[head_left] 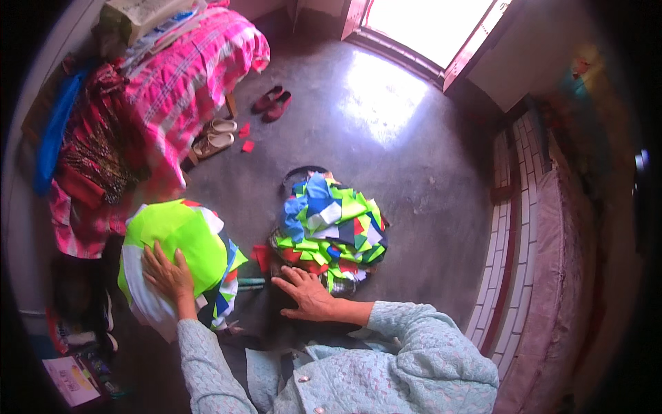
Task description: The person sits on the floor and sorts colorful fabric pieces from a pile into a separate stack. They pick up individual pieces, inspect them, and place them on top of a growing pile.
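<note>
At the left lies a rounded stack of fabric pieces (186, 238), lime green on top with white at its near side and blue, red and white pieces showing at its right edge. My left hand (167, 272) rests on this stack, fingers stretched over the green and white cloth. In the middle, a heap of small cut cloth scraps (338, 221) in green, blue, white and red fills a dark container, mostly hidden beneath it. My right hand (308, 297) is beside the heap's near left edge, fingers spread and holding nothing. I cannot tell whether its fingertips touch the container.
A pink checked cloth (172, 83) drapes over furniture at the far left. Dark red shoes (273, 103), beige shoes (215, 141) and a red scrap (248, 146) lie on the grey floor. White brick-patterned fabric (514, 276) covers something at right. A bright doorway (431, 27) is behind.
</note>
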### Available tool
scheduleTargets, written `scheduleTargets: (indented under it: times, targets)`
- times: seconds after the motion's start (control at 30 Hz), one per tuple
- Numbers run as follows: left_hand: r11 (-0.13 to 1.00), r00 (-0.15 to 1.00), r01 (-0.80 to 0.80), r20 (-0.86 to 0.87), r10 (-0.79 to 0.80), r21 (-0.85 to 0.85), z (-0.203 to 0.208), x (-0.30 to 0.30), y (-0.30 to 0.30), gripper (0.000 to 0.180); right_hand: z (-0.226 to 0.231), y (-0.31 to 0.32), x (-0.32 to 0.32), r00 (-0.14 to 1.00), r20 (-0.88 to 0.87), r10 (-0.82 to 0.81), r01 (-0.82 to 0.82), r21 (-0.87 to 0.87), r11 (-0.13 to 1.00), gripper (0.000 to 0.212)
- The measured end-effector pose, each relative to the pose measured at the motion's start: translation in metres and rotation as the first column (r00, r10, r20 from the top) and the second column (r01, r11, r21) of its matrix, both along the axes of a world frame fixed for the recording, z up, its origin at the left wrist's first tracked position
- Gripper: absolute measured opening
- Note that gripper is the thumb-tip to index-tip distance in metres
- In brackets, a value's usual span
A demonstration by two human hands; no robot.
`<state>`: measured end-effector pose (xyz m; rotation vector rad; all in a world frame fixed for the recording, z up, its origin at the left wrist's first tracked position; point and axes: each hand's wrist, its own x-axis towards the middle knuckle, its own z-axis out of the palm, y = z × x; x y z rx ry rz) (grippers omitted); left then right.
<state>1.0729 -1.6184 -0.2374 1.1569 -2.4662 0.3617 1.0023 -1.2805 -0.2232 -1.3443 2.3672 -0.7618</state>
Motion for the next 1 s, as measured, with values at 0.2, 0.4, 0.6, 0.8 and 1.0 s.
scheduleTargets:
  times: [0.2, 0.4, 0.6, 0.8, 1.0]
  targets:
    - [0.999, 1.000, -0.021, -0.005, 0.021, 0.026, 0.012, -0.001, 0.005, 0.060, 0.001, -0.004, 0.000, 1.000, 0.004, 0.011, -0.011, 0.005, 1.000, 0.074]
    - [0.999, 0.999, -0.018, -0.035, 0.019, 0.034, 0.013, -0.001, 0.006, 0.062, 0.005, -0.006, 0.001, 1.000, 0.010, 0.022, -0.022, 0.023, 0.999, 0.071]
    - [0.997, 0.999, -0.033, -0.040, 0.036, 0.067, 0.015, 0.000, 0.008, 0.062, 0.007, -0.009, 0.003, 0.999, 0.016, 0.031, -0.032, 0.036, 0.999, 0.070]
    - [0.997, 0.997, -0.024, -0.069, 0.028, 0.070, 0.010, -0.002, 0.008, 0.062, 0.008, -0.008, 0.002, 0.998, 0.041, 0.038, -0.041, 0.063, 0.997, 0.069]
    - [0.996, 0.995, -0.017, -0.099, 0.025, 0.086, 0.015, -0.001, 0.010, 0.060, 0.007, -0.009, 0.001, 0.998, 0.038, 0.046, -0.049, 0.082, 0.995, 0.071]
